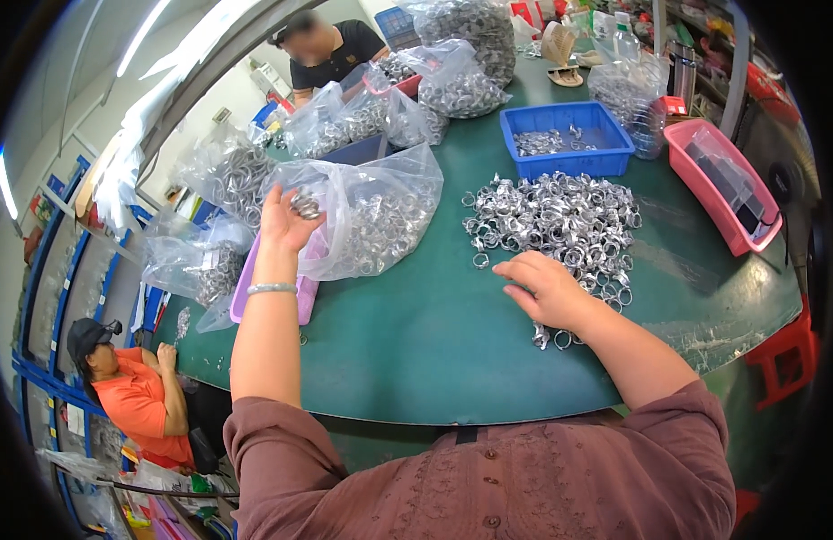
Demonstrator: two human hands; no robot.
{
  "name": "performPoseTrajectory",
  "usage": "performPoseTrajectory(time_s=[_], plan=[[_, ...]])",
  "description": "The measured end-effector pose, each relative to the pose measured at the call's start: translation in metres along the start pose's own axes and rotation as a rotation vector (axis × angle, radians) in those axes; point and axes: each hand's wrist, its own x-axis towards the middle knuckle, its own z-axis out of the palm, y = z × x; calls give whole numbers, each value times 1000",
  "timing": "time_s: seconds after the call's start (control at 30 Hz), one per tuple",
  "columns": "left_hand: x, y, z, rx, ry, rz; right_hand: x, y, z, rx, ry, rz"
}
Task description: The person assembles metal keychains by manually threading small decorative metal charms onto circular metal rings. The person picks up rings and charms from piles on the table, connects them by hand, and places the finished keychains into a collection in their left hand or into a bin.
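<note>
My left hand (286,225) is raised palm up over a pink-purple basket (310,292), at the mouth of a clear plastic bag (407,211) of metal rings. A few silvery metal rings (306,206) lie in its palm, with the fingers curled around them. Toward the right, my right hand (547,290) is held palm down at the near left edge of a large heap of silvery metal rings (560,216). Its thumb is apart from its fingers, and nothing shows between them. Whether its fingertips touch the table is unclear.
Behind the heap stands a blue tray (574,166) with some rings. At right is a pink basket (765,236) holding dark items. More ring-filled bags (461,94) crowd the back and left of the green table (416,360). Two people, one in orange (147,405), are across and left.
</note>
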Motion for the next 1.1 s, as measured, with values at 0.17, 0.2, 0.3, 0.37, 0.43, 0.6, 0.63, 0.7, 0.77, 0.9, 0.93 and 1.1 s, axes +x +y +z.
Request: performPoseTrajectory(time_s=[0.17,0.2,0.3,0.37,0.43,0.6,0.63,0.7,0.77,0.9,0.93,1.1], plan=[[-5,-5,26,497,-61,78,2,16,-1,-85,135,-50],[-8,-1,25,571,45,182,5,19,1,-127,167,-15],[-18,-32,46,642,61,508,3,34,-5,-225,269,63],[-22,-54,46,1017,-117,1098,4,36,-9,-363,303,167],[-37,-104,67,1016,-348,932,-1,41,-11,-446,293,210],[-40,-188,77,1369,-632,847,2,32,-10,-663,105,232],[-37,-198,81,1356,-646,805,2,31,-9,-678,16,263],[-33,-213,89,1338,-661,764,3,31,-8,-695,8,248],[-32,-221,94,1433,-681,613,4,32,-9,-688,5,208],[-45,-226,95,1456,-705,601,2,34,-17,-581,9,203],[-50,-225,94,1477,-709,599,1,35,-18,-584,7,210],[-73,-216,66,1457,-747,651,7,19,-23,-484,-95,190]])
